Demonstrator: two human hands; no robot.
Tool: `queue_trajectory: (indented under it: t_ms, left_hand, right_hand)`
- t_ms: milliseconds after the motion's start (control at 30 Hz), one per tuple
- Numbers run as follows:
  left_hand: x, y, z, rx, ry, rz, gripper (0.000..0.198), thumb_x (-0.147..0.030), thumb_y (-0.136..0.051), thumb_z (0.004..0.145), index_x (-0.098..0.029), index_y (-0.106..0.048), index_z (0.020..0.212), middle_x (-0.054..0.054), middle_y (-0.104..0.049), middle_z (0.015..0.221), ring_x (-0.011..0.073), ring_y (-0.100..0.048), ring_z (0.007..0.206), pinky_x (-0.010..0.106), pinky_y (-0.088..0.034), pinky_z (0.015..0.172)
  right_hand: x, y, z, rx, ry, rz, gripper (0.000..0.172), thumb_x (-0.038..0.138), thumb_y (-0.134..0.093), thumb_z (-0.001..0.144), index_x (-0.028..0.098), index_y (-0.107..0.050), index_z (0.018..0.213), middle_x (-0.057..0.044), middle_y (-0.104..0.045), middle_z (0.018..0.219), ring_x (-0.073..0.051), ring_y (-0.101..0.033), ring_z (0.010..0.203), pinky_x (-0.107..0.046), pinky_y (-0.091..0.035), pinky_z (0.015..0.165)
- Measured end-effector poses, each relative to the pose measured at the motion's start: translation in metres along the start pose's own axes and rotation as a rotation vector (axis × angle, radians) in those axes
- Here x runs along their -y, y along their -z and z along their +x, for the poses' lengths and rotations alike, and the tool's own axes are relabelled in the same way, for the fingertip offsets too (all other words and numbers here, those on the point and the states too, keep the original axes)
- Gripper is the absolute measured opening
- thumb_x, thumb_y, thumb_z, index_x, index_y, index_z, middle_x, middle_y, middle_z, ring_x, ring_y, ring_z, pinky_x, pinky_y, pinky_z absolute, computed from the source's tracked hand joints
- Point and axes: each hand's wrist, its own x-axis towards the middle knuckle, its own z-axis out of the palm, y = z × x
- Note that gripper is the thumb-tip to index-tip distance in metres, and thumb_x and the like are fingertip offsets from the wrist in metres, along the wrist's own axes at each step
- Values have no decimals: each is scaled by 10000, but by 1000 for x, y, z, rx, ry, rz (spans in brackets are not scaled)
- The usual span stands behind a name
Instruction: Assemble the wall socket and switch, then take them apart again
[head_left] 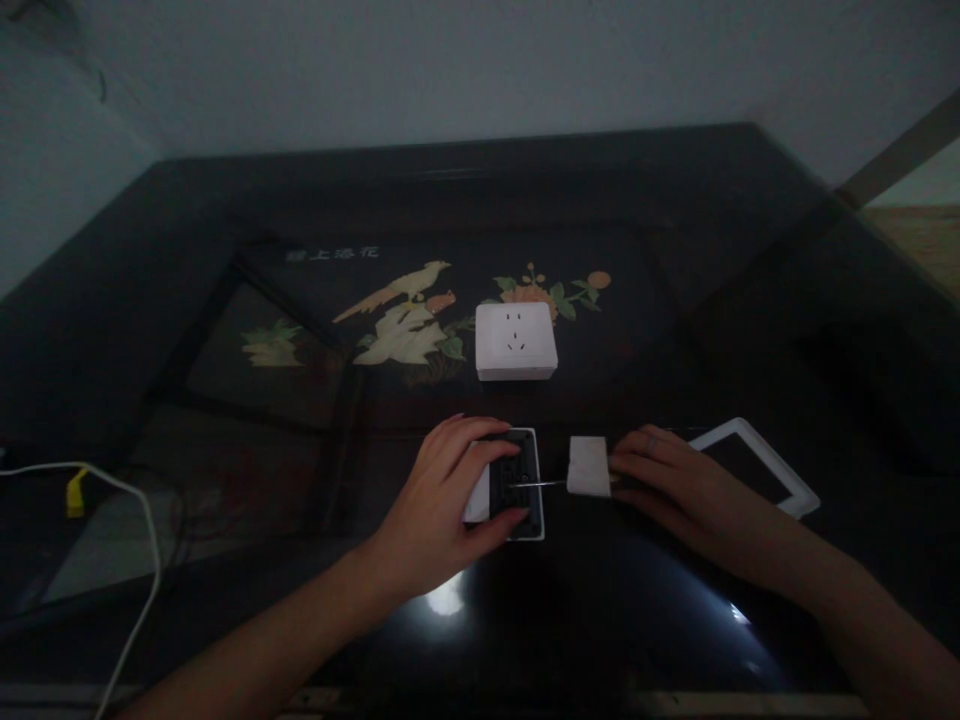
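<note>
My left hand (469,490) grips a wall socket panel (535,465), its dark back side facing me, with fingers over the top edge and thumb at the lower edge. The thin metal shaft of a screwdriver (553,484) reaches across to the dark back, its tip near the middle. My right hand (660,480) is closed round the handle end, which is mostly hidden by the fingers. A small white square piece (589,466) sits between shaft and fingers; what it is I cannot make out. A white socket box (516,342) with a five-hole face stands just beyond.
A white rectangular frame (802,498) lies partly behind my right hand. At the left, a white cable (152,530) with a yellow tag (75,494) runs over the dark glossy table (712,330), which bears a bird-and-flower picture (405,335). A wall (450,70) rises behind.
</note>
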Motion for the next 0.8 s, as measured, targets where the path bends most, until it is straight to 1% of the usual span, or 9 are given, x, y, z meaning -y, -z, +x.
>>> queue_trajectory:
  t_ms: [67,267,333,400,467,533,633,700,800]
  left_hand:
    - [1,0,-1,7,-4,16,411,-273,-611,878,-224,-458,1257,129,-533,1317,308,-502,1261,584,-357,1100]
    - [2,-2,-3,15,-1,19,450,-278,-614,889,-236,-433,1299,127,-524,1332,305,-491,1270,580,-356,1110]
    - [3,1,-3,25,7,-18,505,-294,-628,886,-249,-406,1337,129,-509,1348,310,-476,1287,589,-347,1121]
    - [4,8,-3,53,19,-73,615,-341,-675,860,-265,-366,1386,134,-473,1387,324,-434,1330,593,-343,1132]
    - [6,20,-4,104,46,-126,774,-398,-753,794,-283,-325,1428,136,-413,1444,339,-381,1377,583,-345,1143]
    - [9,33,-4,182,97,-163,923,-410,-820,722,-312,-280,1465,122,-345,1501,337,-359,1404,556,-356,1152]
    - [12,49,-4,351,148,-175,997,-337,-835,713,-371,-223,1499,77,-264,1567,313,-346,1434,513,-372,1157]
    - [14,54,-5,399,155,-173,960,-279,-802,748,-377,-219,1505,63,-274,1572,294,-351,1437,497,-367,1165]
    - [15,53,-5,377,156,-178,895,-198,-748,773,-328,-252,1505,81,-338,1540,279,-392,1413,483,-362,1172]
  right_hand:
    - [1,-1,0,-11,-1,-4,225,216,-503,943,234,-697,1056,-86,-688,975,-237,-648,918,-426,-568,789]
    - [4,-1,1,-29,23,-37,229,208,-527,941,219,-679,1112,-90,-697,1007,-229,-652,930,-423,-567,808]
    - [4,-1,1,-37,27,-48,224,209,-523,943,218,-682,1100,-88,-700,998,-229,-656,924,-424,-571,806]
    - [5,1,1,-51,25,-31,231,225,-499,957,217,-682,1097,-86,-699,993,-222,-664,915,-413,-579,797]
    - [6,3,0,-65,-3,4,261,239,-471,974,211,-672,1138,-89,-699,1025,-211,-678,920,-382,-590,784]
    - [8,6,-2,-79,-54,40,313,237,-450,985,224,-630,1241,-87,-701,1090,-199,-694,936,-354,-595,786]
    - [10,9,-4,-131,-122,76,377,245,-474,977,279,-553,1344,-68,-709,1165,-208,-706,970,-360,-597,801]
    - [11,10,-5,-197,-155,121,339,284,-542,950,284,-582,1286,-59,-728,1128,-215,-718,932,-340,-606,739]
    - [13,11,-6,-309,-170,211,222,338,-674,872,287,-655,1087,-21,-747,986,-193,-724,824,-285,-598,654]
